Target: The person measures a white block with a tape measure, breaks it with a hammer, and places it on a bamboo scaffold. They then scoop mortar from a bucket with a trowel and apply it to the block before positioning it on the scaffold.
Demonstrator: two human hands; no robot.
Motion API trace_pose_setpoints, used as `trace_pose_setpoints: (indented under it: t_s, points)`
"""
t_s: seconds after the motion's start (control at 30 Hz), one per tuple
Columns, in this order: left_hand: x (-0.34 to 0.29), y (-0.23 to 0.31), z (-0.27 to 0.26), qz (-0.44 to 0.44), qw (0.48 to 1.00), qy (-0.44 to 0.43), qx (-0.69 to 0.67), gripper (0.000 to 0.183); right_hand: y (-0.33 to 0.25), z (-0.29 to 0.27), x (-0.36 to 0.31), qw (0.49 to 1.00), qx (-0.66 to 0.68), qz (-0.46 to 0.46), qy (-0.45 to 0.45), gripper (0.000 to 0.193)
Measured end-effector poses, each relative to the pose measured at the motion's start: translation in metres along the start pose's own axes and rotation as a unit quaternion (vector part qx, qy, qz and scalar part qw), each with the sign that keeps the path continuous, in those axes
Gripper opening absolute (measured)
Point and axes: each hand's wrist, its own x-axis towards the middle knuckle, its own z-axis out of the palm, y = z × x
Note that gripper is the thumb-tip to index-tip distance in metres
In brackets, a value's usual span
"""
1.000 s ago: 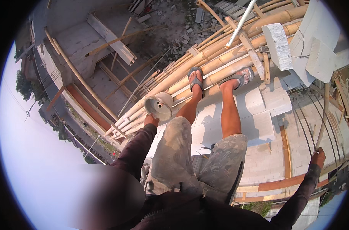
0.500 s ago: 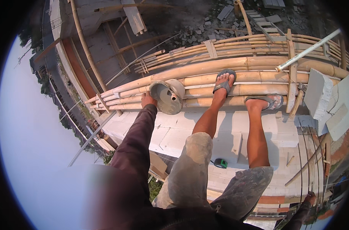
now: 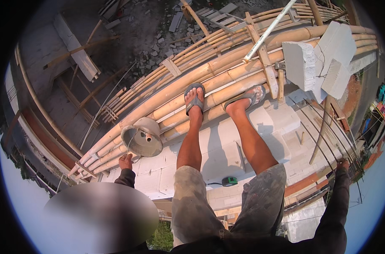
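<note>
A grey, mortar-smeared bucket [image 3: 152, 148] rests tilted on the bamboo poles, with a short tan stick-like end [image 3: 148, 136] showing inside it. At its near left side, my left hand [image 3: 125, 161] is closed on the thin wire handle [image 3: 129, 146]. A blurred patch hides much of the left arm. Far to the right, my right hand [image 3: 343, 163] closes around one of several thin dark rods [image 3: 321, 148]; its fingers show only small. Between my knees, a black-and-green tape measure [image 3: 229, 181] lies on the pale block surface [image 3: 218, 139].
My sandalled feet stand on the bamboo poles [image 3: 226, 84]. Broken pale blocks [image 3: 300, 63] stack at the right, beside an upright wooden post [image 3: 263, 63] and a white pipe [image 3: 270, 30]. Rubble [image 3: 160, 55] covers the ground far below. Planks [image 3: 76, 48] lie at the upper left.
The view has turned and moved, so the scene sits further left and rotated. My left hand has shifted from the bucket's rim to its handle. My right arm shows more fully.
</note>
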Motion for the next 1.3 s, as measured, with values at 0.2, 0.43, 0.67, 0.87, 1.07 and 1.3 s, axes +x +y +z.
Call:
trace_pose_setpoints:
  t_s: [0.2,0.43,0.67,0.87,1.07,1.3]
  points:
    - [-0.065,0.104,0.032,0.142,0.981,0.018,0.133,0.041,-0.022,0.011,-0.004,0.991,-0.020,0.119,-0.050,0.018]
    - [-0.155,0.230,0.010,0.231,0.962,-0.070,0.130,0.044,-0.074,-0.001,-0.011,0.986,-0.056,0.154,0.005,0.019]
    - [-0.217,0.332,0.088,0.374,0.900,-0.127,0.183,0.043,-0.117,-0.027,-0.032,0.985,-0.040,0.170,0.013,0.019]
    - [-0.243,0.402,0.154,0.427,0.842,-0.198,0.265,0.038,-0.137,-0.043,-0.052,0.989,-0.025,0.143,0.016,0.018]
    - [-0.263,0.408,0.249,0.451,0.806,-0.277,0.265,0.038,-0.138,-0.045,-0.046,0.987,-0.008,0.154,0.039,0.020]
    - [-0.289,0.390,0.344,0.461,0.776,-0.324,0.282,0.042,-0.120,-0.026,-0.037,0.984,-0.035,0.142,0.101,0.016]
